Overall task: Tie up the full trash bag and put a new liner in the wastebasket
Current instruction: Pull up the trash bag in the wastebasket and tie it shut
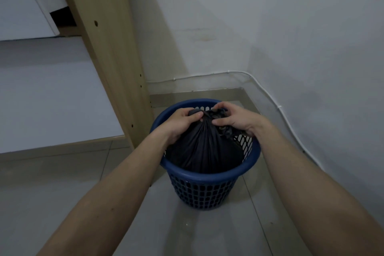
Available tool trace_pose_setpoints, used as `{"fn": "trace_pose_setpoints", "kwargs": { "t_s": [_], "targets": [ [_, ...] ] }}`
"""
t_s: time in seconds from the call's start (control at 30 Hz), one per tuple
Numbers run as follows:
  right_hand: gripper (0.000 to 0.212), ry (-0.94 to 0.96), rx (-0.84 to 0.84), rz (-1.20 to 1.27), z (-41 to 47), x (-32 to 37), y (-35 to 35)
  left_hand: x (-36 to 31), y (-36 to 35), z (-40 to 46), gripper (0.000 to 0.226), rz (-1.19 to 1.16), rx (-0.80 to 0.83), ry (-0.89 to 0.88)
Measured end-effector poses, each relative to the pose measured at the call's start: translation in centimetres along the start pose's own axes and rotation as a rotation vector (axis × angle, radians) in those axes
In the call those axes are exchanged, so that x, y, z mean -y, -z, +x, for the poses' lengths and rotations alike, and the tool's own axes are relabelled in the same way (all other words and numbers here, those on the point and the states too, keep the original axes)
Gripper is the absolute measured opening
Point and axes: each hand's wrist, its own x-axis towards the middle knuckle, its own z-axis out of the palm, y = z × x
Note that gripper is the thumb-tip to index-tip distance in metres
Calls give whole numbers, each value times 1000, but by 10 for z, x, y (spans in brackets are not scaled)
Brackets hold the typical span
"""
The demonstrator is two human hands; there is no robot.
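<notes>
Head view: the black trash bag [204,149] sits inside the blue wastebasket [207,183], at about 6 o'clock from frame centre. Its top is gathered into a bunched neck that rises above the rim at the basket's 12 o'clock side, with pleats running down from it over the bulging body.

The left hand [180,121] grips the neck from the 9 o'clock side, fingers curled round the gathered plastic. The right hand [234,119] grips it from the 3 o'clock side, thumb and fingers pinching the crumpled loose end. The two hands lie just beside each other on the neck. Whether a knot is formed cannot be told; the hands hide it. Both bare forearms reach in from the 7 and 5 o'clock corners.

The wastebasket has lattice walls and stands upright on a grey tiled floor [62,193]. A wooden furniture panel [108,48] stands just beside it at 10 o'clock. A white cable [270,93] runs along the white wall [270,16], from 12 to 3 o'clock of the basket.
</notes>
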Motion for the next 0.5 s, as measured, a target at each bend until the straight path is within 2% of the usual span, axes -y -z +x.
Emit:
{"fn": "trace_pose_setpoints", "kwargs": {
  "t_s": [0.13,0.27,0.3,0.37,0.43,0.47,0.5],
  "targets": [
    [31,-8,-24,-513,3,18,-3,2,-5,1,23,-14,-57,30],
    [58,-24,-46,-758,-3,31,-12,-1,-5,-1,22,4,-151,55],
    [53,-14,-54,-709,-5,34,-14,0,-6,-1,22,19,-177,62],
    [31,-31,-76,-438,-8,38,-18,3,-8,0,29,51,-223,97],
    [13,-115,-134,-221,-8,39,-20,3,-12,0,59,43,-235,146],
    [13,-162,-173,-138,-8,38,-21,3,-13,1,74,35,-236,172],
    [16,-204,-211,-45,-7,36,-23,2,-14,2,79,18,-235,188]
  ]
}}
